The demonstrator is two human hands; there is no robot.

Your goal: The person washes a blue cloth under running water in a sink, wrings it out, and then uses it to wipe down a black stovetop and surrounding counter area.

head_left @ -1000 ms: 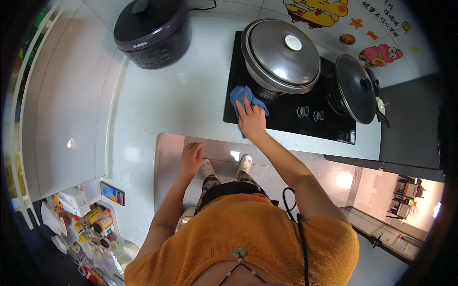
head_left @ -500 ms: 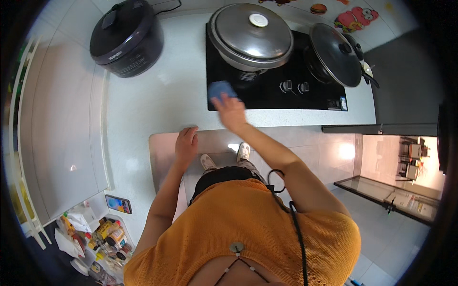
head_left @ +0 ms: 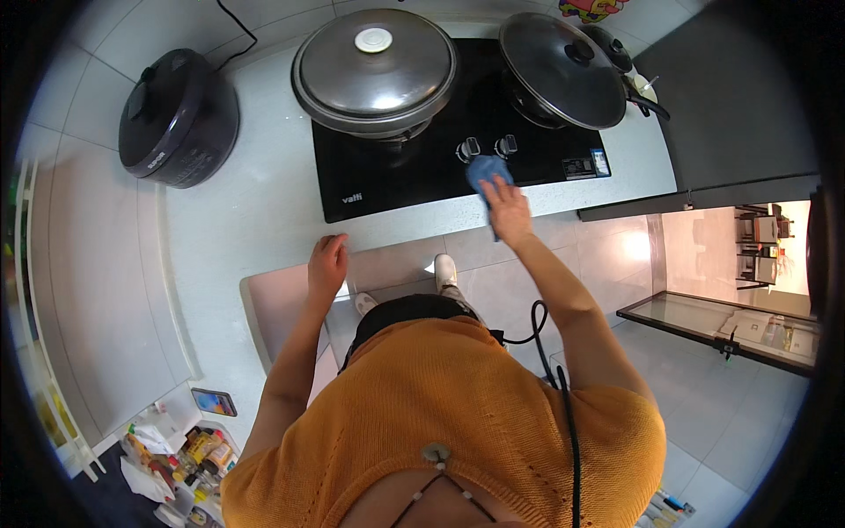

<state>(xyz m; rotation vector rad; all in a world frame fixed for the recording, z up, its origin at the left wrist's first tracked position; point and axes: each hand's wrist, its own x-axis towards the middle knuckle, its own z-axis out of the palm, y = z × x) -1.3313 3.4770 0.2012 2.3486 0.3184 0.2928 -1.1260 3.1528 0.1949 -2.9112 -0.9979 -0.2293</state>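
My right hand (head_left: 509, 211) presses a blue cloth (head_left: 488, 170) onto the front part of the black glass gas stove (head_left: 405, 180), just below the two control knobs (head_left: 487, 149). Part of the cloth hangs over the counter's front edge. My left hand (head_left: 328, 262) rests at that edge, left of the stove's front corner, with its fingers curled and nothing to be seen in them. On the left burner stands a large steel pan with a domed lid (head_left: 377, 70). A dark wok with a glass lid (head_left: 563, 70) covers the right burner.
A dark electric pressure cooker (head_left: 180, 119) stands on the white counter (head_left: 264, 158) at the left. Nearer me lie a phone (head_left: 214, 402) and a bin of bottles and jars (head_left: 198, 462). A grey cabinet side (head_left: 731, 106) rises right of the stove.
My right hand has wiped the cloth rightward along the stove's front, from its left corner to below the knobs. The view has shifted to the right. My left hand stays near the counter edge.
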